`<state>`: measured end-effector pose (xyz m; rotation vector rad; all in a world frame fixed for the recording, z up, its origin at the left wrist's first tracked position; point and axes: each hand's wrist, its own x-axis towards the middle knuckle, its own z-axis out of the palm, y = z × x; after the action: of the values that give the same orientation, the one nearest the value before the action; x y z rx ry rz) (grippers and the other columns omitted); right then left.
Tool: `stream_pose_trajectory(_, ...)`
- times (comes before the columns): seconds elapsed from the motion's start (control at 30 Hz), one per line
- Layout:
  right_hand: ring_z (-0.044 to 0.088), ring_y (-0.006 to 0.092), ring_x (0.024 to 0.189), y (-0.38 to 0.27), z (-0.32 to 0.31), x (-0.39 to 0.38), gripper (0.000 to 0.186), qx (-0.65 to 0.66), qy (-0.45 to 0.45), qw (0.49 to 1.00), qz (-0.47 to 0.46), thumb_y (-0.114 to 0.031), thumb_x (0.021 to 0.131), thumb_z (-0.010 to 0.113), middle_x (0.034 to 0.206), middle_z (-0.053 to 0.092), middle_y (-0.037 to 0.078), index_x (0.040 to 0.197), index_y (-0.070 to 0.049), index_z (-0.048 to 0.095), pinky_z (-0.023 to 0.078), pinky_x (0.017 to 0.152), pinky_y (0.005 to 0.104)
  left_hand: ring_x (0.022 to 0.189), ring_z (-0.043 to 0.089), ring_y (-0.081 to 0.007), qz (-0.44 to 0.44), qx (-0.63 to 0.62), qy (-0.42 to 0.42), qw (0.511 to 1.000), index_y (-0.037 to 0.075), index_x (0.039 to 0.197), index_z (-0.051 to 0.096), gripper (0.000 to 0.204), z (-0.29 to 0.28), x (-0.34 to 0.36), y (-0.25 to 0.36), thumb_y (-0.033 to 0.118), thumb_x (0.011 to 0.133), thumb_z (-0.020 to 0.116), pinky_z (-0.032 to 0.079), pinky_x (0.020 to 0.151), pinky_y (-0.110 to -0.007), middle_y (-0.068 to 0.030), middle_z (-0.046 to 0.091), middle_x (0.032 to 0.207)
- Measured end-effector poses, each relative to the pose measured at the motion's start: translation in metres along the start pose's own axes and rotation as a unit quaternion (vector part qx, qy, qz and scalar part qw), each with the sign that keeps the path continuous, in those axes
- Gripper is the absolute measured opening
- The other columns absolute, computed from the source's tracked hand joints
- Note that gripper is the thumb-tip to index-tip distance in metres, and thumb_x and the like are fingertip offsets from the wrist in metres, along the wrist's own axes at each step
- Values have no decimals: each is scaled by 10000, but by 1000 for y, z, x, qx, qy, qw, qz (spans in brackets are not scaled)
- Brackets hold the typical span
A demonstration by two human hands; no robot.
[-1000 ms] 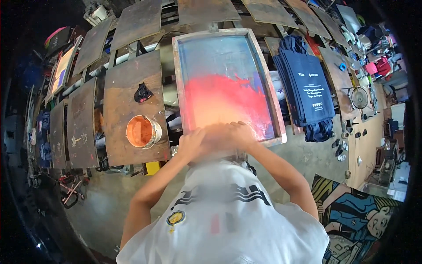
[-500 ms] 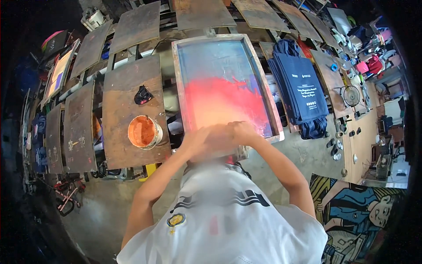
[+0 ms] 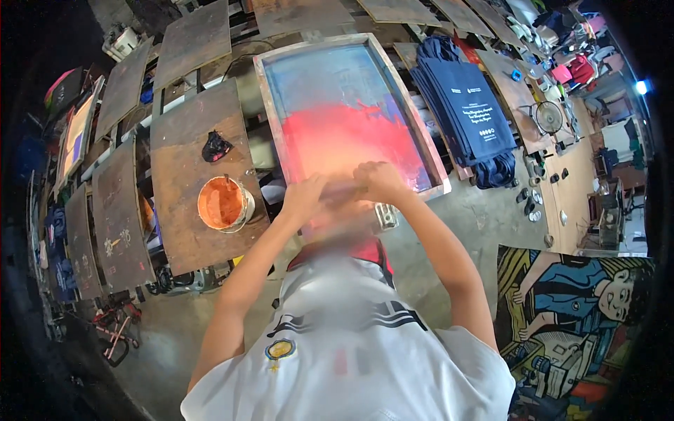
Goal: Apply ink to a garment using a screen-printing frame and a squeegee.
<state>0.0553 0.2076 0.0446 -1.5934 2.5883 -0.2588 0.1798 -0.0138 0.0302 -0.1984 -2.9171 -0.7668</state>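
A wooden-framed printing screen (image 3: 439, 175) lies on the bench, its mesh blue at the far end and coated with bright red-orange ink (image 3: 337, 133) nearer me. My left hand (image 3: 303, 196) and my right hand (image 3: 379, 179) are both closed on a blurred bar, apparently a squeegee (image 3: 340, 191), at the screen's near end. A metal clamp (image 3: 386, 216) shows below my right hand. To the left, a white bucket of orange ink (image 3: 225, 203) and a crumpled black bag (image 3: 217, 146) rest on a stained board (image 3: 175, 245).
A stack of navy tote bags (image 3: 460, 105) lies right of the screen. Further boards (image 3: 119, 217) line the bench on both sides. A fan (image 3: 547, 117) stands farther right, near shoes on the floor (image 3: 530, 203). A painted panel (image 3: 569, 309) is at the lower right.
The view has shifted and tilted, so the bench and screen sit higher in the picture. My hands stay closed at the screen's near end, and more of the clamp shows.
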Motion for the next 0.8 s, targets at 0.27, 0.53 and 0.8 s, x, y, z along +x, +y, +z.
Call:
stream_pose_trajectory(0.27,655,284,981,8,2,-1,461,18,-57,998,-36,-401,660,797,955,667,70,991,-120,641,521,835,422,881,652,-370,-56,-1,-6,998,89,1115,596,509,16,-16,16,334,721,804,525,717,-470,-109,643,1031)
stream_pose_trajectory(0.53,618,240,1002,8,-4,4,396,-6,47,989,-140,-372,727,764,997,625,34,1010,-140,612,502,840,400,889,659,-361,-165,69,50,983,98,1081,588,447,16,-30,42,302,740,792,522,716,-464,-102,647,1042)
stream_pose_trajectory(0.8,634,289,950,16,-17,-33,396,72,79,993,-47,-364,715,789,964,632,84,954,-111,600,513,790,427,886,649,-334,-92,89,-4,992,103,1002,613,368,-19,16,65,262,726,798,519,724,-440,-85,628,976)
